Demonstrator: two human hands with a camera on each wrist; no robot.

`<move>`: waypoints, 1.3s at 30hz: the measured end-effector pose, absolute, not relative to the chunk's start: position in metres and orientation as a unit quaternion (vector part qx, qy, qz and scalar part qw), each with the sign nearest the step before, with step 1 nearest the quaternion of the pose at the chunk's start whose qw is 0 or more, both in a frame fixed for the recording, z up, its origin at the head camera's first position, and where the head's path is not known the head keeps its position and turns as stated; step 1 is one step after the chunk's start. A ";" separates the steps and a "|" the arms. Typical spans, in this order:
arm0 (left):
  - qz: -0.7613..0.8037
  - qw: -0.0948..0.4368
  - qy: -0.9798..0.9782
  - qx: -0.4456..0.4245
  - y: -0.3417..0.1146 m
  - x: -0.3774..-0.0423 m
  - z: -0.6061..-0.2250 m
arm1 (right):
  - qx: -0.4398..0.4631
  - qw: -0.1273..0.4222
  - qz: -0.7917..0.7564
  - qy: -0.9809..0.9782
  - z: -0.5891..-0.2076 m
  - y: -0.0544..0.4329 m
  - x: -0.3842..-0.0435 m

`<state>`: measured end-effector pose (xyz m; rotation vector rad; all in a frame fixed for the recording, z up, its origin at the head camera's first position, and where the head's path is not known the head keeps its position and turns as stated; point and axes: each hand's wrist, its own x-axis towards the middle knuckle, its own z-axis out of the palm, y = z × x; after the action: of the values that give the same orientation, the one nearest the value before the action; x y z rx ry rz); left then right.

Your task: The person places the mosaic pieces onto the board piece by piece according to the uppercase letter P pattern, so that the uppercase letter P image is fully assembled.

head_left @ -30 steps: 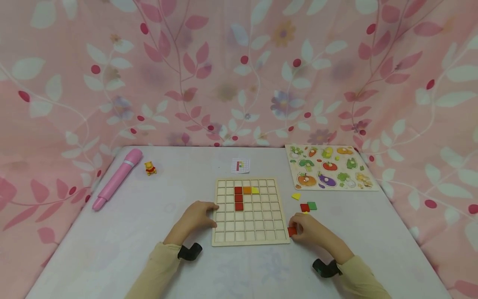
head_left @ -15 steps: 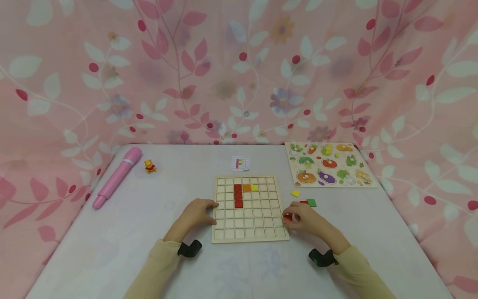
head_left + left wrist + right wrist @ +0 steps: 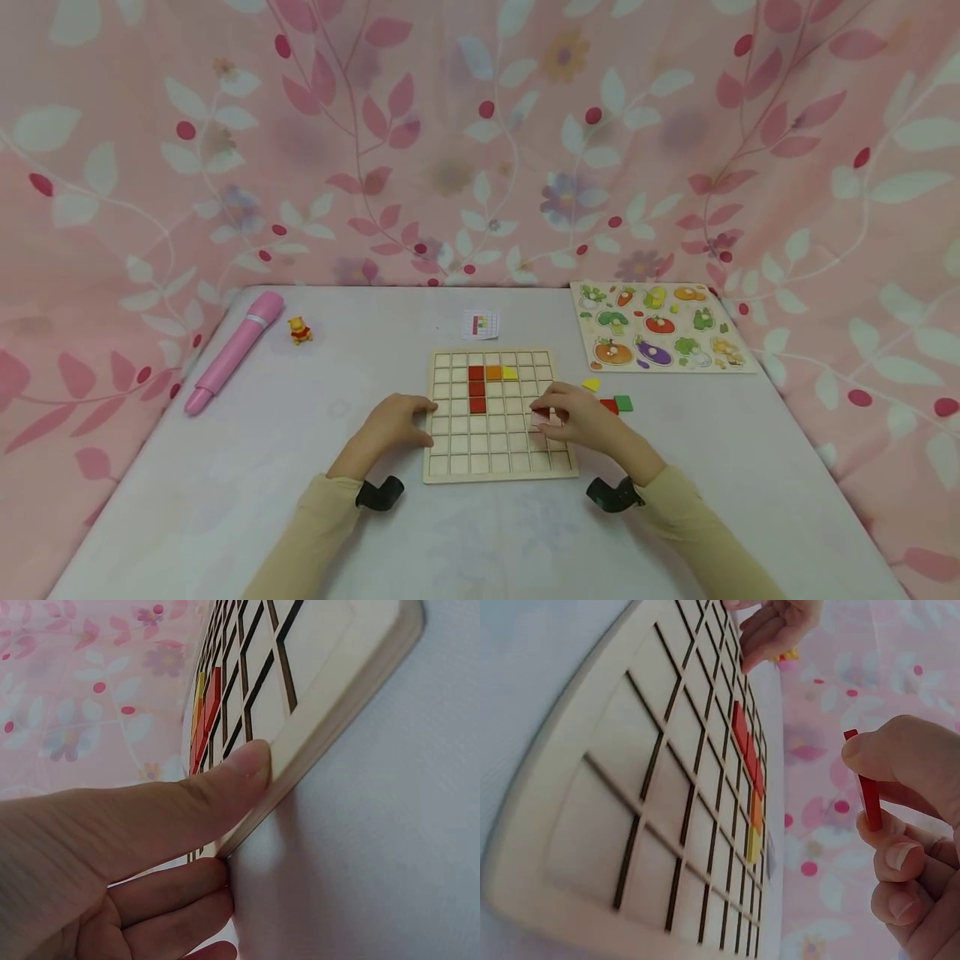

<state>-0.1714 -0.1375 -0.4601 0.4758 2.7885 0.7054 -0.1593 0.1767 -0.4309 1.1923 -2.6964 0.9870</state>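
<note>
Right hand (image 3: 577, 418) pinches a red tile (image 3: 869, 796), apparently square; best lowered level. Left hand (image 3: 392, 423), loosely spread, touches wooden grid board (image 3: 501, 478).

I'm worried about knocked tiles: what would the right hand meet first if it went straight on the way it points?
Probably the three red tiles on the board: in the head view, the right hand points toward them. Its height is unclear, so it might pass above.

Left hand (image 3: 390, 421) with thumb (image 3: 221, 780) and fingers (image 3: 176, 892) apart, right hand (image 3: 581, 415) across from it in a pinch.
</note>
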 end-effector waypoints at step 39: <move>0.241 0.112 0.950 0.164 -0.138 -0.171 -0.459 | 0.434 -0.036 0.270 -0.859 -0.470 0.093 -0.197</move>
<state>-0.1709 -0.1380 -0.4594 0.4800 2.7890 0.7071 -0.1967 0.0925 -0.4698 1.3951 -2.7627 0.8686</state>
